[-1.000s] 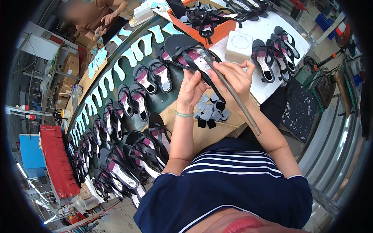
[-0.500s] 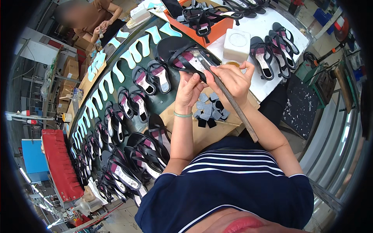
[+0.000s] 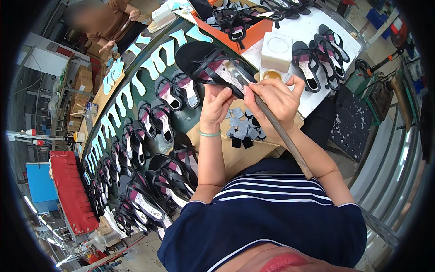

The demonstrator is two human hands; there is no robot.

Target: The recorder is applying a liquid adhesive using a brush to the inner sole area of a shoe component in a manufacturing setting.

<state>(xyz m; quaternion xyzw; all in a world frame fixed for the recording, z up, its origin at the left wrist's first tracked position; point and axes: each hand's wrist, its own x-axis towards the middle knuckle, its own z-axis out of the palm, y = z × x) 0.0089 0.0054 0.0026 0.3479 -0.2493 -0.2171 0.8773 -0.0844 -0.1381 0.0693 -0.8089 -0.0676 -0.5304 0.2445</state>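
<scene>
A black strappy sandal (image 3: 195, 56) is held up in my left hand (image 3: 215, 103), its thumb on the near edge and the other fingers partly hidden beneath. My right hand (image 3: 277, 100) is closed round a long wooden-handled brush (image 3: 282, 131). The bristle end rests on the pale insole of the sandal, towards its heel. Behind the right hand sits a small dish of amber liquid (image 3: 272, 75), next to a white square container (image 3: 277, 51). Several grey and black small pads (image 3: 244, 127) lie on the brown board (image 3: 213, 152) below my hands.
Rows of black sandals (image 3: 172, 90) and pale curved insole pieces (image 3: 154, 63) line the green bench at left. An orange box (image 3: 247, 41) full of sandals stands at the back; more sandals (image 3: 312, 63) lie on the white table. Across the bench a person (image 3: 102, 22) works.
The sandal has shifted slightly left. The brush has moved down the insole towards the heel, its handle end lower and to the right. The person opposite has spread their hands apart.
</scene>
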